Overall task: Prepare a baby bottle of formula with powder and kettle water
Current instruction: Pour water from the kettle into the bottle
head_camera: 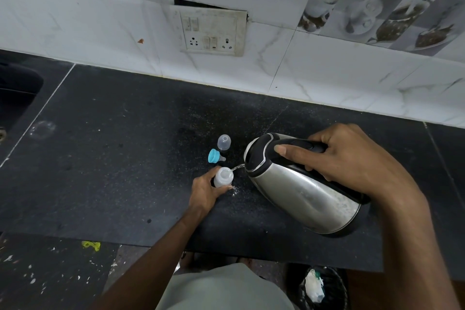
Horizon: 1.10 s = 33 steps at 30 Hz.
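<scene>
We observe the right hand (347,158) wrapped around the black handle of the steel kettle (302,189), thumb laid along the top, kettle tilted spout-down to the left. A thin stream of water (236,167) falls into the open baby bottle (223,176), upright on the dark counter (113,158). The left hand (206,191) grips the bottle's side. The blue teat ring (214,156) and clear cap (223,142) lie just behind.

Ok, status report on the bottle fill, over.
Left hand steadies small clear baby bottle on counter. Right hand tips steel kettle, water streaming in. Blue-ringed teat and clear cap lie clear behind.
</scene>
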Available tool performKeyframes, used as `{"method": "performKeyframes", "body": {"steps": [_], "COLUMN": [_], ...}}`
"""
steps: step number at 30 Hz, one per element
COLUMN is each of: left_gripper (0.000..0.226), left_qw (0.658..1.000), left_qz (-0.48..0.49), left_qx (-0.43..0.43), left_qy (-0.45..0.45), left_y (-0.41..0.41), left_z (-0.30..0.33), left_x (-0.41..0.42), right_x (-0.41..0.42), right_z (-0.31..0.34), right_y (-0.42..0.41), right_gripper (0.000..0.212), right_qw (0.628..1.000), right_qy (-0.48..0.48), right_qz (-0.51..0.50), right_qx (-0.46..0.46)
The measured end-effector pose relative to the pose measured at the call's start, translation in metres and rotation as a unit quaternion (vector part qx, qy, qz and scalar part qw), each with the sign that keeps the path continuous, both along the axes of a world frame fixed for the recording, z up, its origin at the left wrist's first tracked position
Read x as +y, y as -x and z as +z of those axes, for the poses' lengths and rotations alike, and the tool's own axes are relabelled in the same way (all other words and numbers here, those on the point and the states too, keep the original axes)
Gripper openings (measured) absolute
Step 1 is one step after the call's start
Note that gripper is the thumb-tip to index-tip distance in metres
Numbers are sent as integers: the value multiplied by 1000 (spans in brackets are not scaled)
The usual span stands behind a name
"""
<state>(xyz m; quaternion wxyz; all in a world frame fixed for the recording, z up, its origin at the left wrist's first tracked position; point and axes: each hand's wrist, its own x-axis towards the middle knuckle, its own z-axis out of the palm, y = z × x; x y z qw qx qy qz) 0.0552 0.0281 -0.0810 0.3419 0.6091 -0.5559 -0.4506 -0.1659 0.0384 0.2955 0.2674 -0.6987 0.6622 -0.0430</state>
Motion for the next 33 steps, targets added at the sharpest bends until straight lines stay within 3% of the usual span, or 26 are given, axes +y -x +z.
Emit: {"method": "performKeyframes", "body": {"steps": [24, 33], "left_gripper": [62, 67], "left_qw": [1000, 1000], "left_qz": [4, 1], "left_qx": [0, -8], "left_qy": [-7, -14], "left_y": [-1, -2], "left_z": [-2, -8], "left_x": [0, -1], "right_x": [-2, 0], "right_z": [-5, -13], "right_y": [-1, 2], "right_gripper": [78, 59], "right_qw": [1000, 997], "right_qy": [3, -10], "right_qz": [4, -29], "right_qx": [8, -68]}}
